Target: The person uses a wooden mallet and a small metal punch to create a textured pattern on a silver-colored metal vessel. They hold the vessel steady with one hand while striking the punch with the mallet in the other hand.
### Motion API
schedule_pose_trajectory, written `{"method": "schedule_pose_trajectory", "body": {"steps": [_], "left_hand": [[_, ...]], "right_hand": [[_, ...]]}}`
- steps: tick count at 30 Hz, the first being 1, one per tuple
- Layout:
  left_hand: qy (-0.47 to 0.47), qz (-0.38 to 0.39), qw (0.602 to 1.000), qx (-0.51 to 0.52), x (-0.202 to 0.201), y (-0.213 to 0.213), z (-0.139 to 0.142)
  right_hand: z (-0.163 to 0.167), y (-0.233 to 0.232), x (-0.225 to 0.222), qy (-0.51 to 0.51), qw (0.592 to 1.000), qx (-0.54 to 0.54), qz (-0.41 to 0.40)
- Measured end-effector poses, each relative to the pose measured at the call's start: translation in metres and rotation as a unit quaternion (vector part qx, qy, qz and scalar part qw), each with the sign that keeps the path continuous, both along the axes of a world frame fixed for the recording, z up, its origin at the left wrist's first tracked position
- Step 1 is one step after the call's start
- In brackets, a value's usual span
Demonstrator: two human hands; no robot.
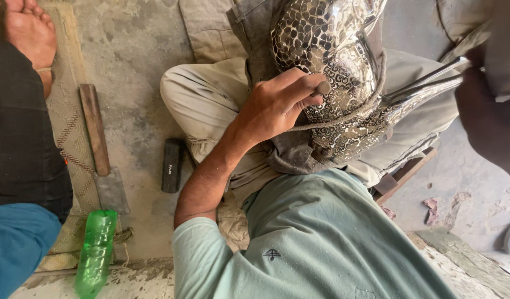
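A shiny metal vessel (327, 44), covered in fine engraved pattern, rests on grey cloth in my lap between my crossed legs. My left hand (277, 105) lies against its side, fingers shut on a small metal punch (323, 87) whose tip touches the patterned surface. A cord (349, 116) runs around the vessel's body. A plain polished part of the vessel (426, 83) juts out to the right. My right hand (487, 111) is dark and blurred at the right edge, close to that part; its grip cannot be made out.
On the concrete floor to the left lie a wooden-handled chopping tool (97, 138), a black block (172, 165) and a green plastic bottle (94, 254). A woven mat (67, 138) holds another person's foot (28, 30). A wooden piece (404, 174) sits under my right leg.
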State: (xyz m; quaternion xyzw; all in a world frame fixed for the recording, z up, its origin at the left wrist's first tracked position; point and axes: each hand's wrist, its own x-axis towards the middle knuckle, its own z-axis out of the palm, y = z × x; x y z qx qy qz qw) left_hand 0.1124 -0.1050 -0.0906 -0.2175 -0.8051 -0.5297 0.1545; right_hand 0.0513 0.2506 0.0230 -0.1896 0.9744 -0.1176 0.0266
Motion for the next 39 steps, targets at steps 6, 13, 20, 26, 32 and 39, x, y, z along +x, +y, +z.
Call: {"method": "schedule_pose_trajectory", "body": {"steps": [6, 13, 20, 26, 32, 39], "left_hand": [[-0.002, 0.001, 1.000, 0.012, -0.002, 0.001, 0.000], [-0.006, -0.006, 1.000, 0.007, -0.004, 0.001, -0.001], [-0.006, -0.011, 1.000, 0.005, -0.003, 0.000, 0.000], [-0.012, -0.021, 1.000, 0.008, -0.004, -0.001, 0.005], [-0.017, -0.025, 0.999, 0.017, -0.003, -0.002, 0.003], [-0.015, -0.013, 1.000, 0.023, 0.000, 0.000, -0.004]], "right_hand": [[-0.014, 0.002, -0.016, -0.108, 0.966, 0.222, -0.070], [0.024, -0.044, -0.007, 0.035, 0.987, 0.142, 0.066], [0.074, -0.091, 0.000, 0.063, 0.982, 0.115, 0.138], [0.088, -0.103, 0.001, 0.063, 0.979, 0.113, 0.155], [0.089, -0.105, 0.005, 0.077, 0.979, 0.101, 0.157], [0.095, -0.094, -0.008, 0.065, 0.969, 0.144, 0.188]]}}
